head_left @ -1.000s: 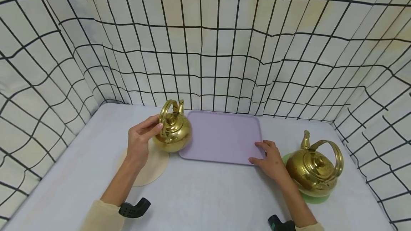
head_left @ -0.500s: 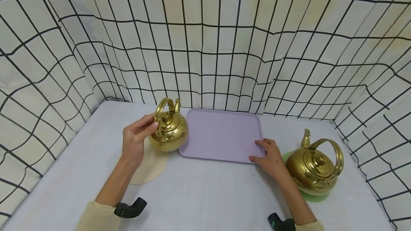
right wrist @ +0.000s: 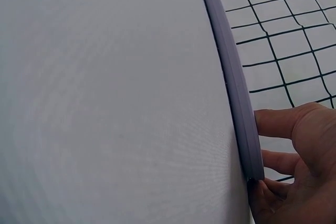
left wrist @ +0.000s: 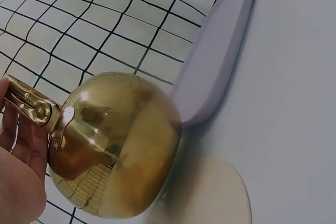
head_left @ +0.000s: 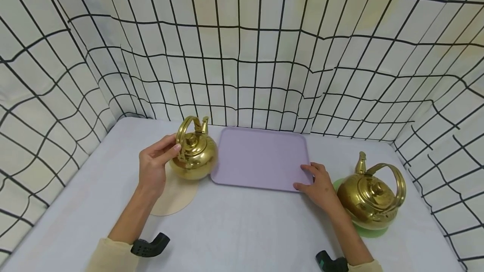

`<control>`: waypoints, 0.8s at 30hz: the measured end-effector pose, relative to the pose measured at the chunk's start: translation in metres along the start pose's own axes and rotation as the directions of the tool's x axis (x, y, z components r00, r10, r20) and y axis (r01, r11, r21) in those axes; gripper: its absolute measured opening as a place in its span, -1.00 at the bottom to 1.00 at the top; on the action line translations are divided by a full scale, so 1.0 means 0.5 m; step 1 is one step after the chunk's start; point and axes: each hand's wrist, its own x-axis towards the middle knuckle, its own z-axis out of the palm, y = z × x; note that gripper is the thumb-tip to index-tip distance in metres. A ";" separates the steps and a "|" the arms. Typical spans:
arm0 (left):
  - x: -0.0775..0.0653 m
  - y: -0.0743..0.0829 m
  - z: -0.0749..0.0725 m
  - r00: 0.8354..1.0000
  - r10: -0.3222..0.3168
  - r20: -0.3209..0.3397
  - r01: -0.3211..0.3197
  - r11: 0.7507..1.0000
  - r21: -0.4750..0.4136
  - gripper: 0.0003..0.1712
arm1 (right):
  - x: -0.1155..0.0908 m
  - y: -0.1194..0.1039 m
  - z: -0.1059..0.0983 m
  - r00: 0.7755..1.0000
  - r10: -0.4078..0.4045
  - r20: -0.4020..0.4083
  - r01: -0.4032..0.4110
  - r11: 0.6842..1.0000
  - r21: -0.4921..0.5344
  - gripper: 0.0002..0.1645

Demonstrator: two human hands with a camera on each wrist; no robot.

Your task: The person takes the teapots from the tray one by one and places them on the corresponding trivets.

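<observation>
My left hand (head_left: 153, 167) grips the arched handle of a brass kettle (head_left: 194, 156). The kettle is held up over the far part of a round beige mat (head_left: 177, 198), just left of a lilac tray (head_left: 261, 158). Its shiny round body (left wrist: 118, 145) hangs above the mat in the left wrist view. At the tray's front right corner, my right hand (head_left: 319, 186) holds the rim, as the right wrist view also shows with fingers (right wrist: 275, 123) around the tray edge (right wrist: 236, 87). A second brass kettle (head_left: 368, 200) stands on a green round mat (head_left: 370, 233) to the right.
A white cloth covers the table (head_left: 242, 230). White walls with a black grid (head_left: 249, 45) enclose it at the back and both sides, close behind the tray. The second kettle stands right beside my right forearm.
My left hand has carried its kettle leftward, away from the tray and back over the beige mat. My right hand and the tray have stayed in place.
</observation>
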 end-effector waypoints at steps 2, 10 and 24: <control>0.000 0.001 -0.002 1.000 0.007 -0.005 -0.007 1.000 -0.019 -0.66 | 0.001 0.001 0.001 1.000 0.001 -0.001 -0.001 1.000 0.003 -0.23; -0.004 0.004 -0.017 1.000 0.010 -0.018 -0.011 0.999 -0.043 -0.65 | -0.002 -0.001 0.001 1.000 0.004 0.003 -0.004 1.000 0.002 -0.23; -0.018 0.014 -0.041 0.997 0.016 -0.080 -0.021 0.998 -0.059 -0.68 | -0.003 -0.005 0.000 1.000 0.010 0.009 -0.010 1.000 -0.002 -0.21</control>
